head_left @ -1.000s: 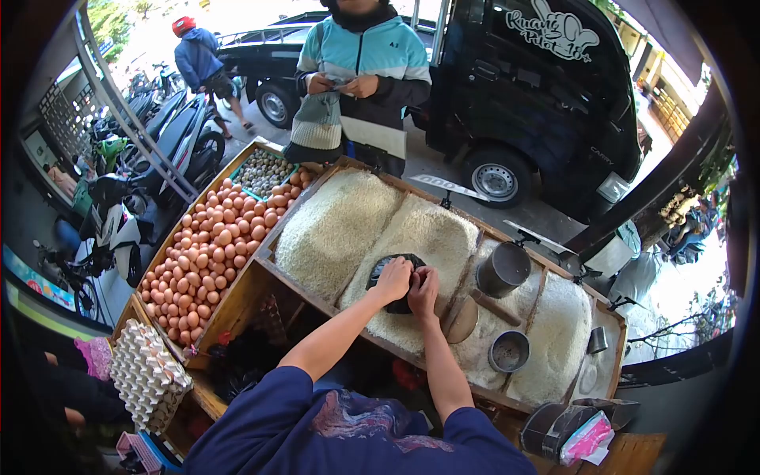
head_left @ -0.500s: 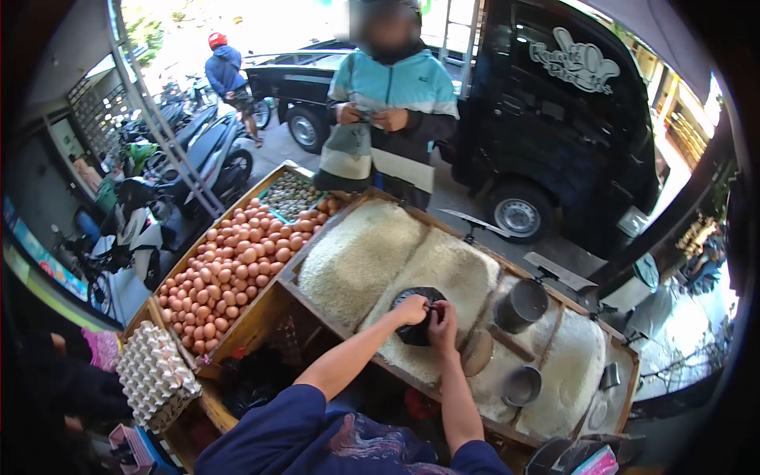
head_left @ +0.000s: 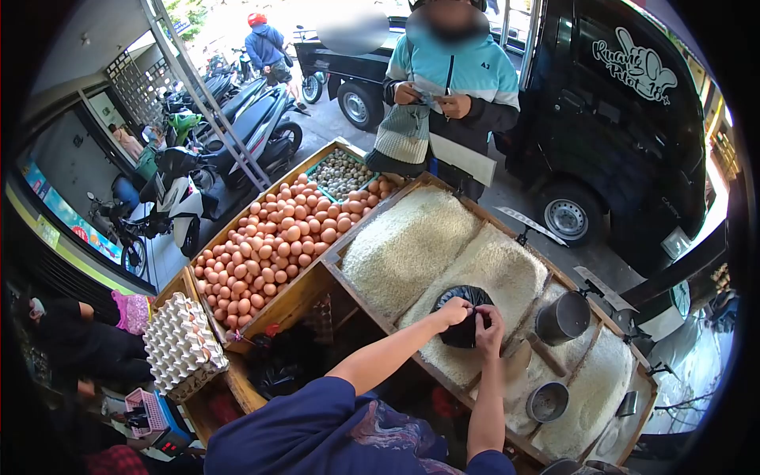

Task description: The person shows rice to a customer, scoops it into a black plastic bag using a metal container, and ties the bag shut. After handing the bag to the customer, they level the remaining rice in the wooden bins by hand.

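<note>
A full, rounded black plastic bag [head_left: 459, 336] rests on the rice [head_left: 431, 356] in the second section of a wooden bin. My left hand [head_left: 454, 312] pinches the gathered top of the bag from the left. On the other side my right hand [head_left: 490, 326] is closed on the same top, its fingers close to the left ones. Any knot between the fingertips is too small to make out. Right of my hands, a dark metal measuring can [head_left: 564, 318] stands on the grain, and a smaller round tin [head_left: 547, 402] sits nearer to me.
Brown eggs [head_left: 277, 249] fill a wooden tray on the left, with small speckled eggs [head_left: 342, 174] behind. Stacked egg cartons [head_left: 182, 344] stand at the near left. Across the stall, a person in a teal jacket [head_left: 459, 71] holds something small. A black vehicle [head_left: 625, 150] is parked behind.
My view has shifted, so the stall appears farther right and slightly lower in the picture. Both hands remain at the top of the black plastic bag, with only small finger movements.
</note>
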